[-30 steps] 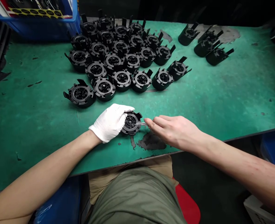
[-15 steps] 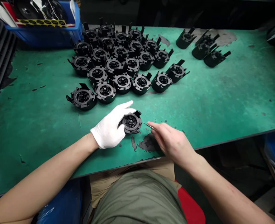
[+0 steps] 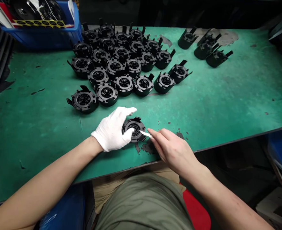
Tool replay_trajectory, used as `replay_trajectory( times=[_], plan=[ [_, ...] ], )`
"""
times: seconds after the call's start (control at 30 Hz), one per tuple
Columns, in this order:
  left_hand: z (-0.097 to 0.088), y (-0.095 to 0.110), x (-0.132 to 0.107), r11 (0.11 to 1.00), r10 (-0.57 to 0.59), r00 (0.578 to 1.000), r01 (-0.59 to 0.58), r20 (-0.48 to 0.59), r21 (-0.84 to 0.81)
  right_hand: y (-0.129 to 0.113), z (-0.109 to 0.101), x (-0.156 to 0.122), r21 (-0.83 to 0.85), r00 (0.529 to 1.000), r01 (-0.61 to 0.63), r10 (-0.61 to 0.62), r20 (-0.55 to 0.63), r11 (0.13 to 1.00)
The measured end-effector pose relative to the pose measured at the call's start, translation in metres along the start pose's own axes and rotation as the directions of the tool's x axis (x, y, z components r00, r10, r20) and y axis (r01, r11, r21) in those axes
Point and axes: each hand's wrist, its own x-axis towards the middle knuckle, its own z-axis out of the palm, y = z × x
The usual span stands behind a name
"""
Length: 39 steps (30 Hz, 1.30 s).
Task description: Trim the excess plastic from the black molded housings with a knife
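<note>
I log: white-gloved left hand [image 3: 110, 129], fingers spread, pinning a round black plastic housing [image 3: 134, 129]; bare right hand [image 3: 171, 148] pinching a small steel blade [image 3: 144, 133] at its rim.

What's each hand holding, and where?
Left hand: a round black plastic part, by its edge. Right hand: a small blade, pinched in the fingers.

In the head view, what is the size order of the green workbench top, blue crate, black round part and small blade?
1. Green workbench top
2. Blue crate, though it sits far from the camera
3. Black round part
4. Small blade
</note>
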Motion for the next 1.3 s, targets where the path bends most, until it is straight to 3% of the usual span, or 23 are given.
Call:
replay_trajectory(
  times=[0.43, 0.63, 0.73, 0.97, 1.3],
  plan=[
    [0.003, 0.002, -0.002, 1.000, 0.024, 1.000, -0.024, -0.003, 0.015, -0.006, -0.003, -0.001, -0.013, 0.998, -0.015, 0.015, 0.061, 1.000],
    [-0.002, 0.005, 0.000, 0.996, -0.085, 0.985, 0.085, 0.151, 0.010, 0.001, -0.011, 0.004, -0.029, 0.992, 0.054, -0.050, 0.112, 0.998],
    [-0.004, 0.006, 0.001, 0.993, -0.113, 0.979, 0.114, 0.172, -0.001, 0.008, -0.017, 0.010, -0.059, 0.985, 0.116, -0.107, 0.139, 0.991],
    [-0.005, 0.006, 0.001, 0.995, -0.097, 0.980, 0.098, 0.172, 0.002, 0.018, -0.021, 0.021, -0.116, 0.965, 0.221, -0.199, 0.173, 0.968],
    [-0.003, 0.005, 0.000, 0.997, -0.081, 0.986, 0.081, 0.146, 0.004, 0.007, -0.017, 0.020, -0.256, 0.980, 0.170, -0.135, 0.148, 0.952]
  ],
)
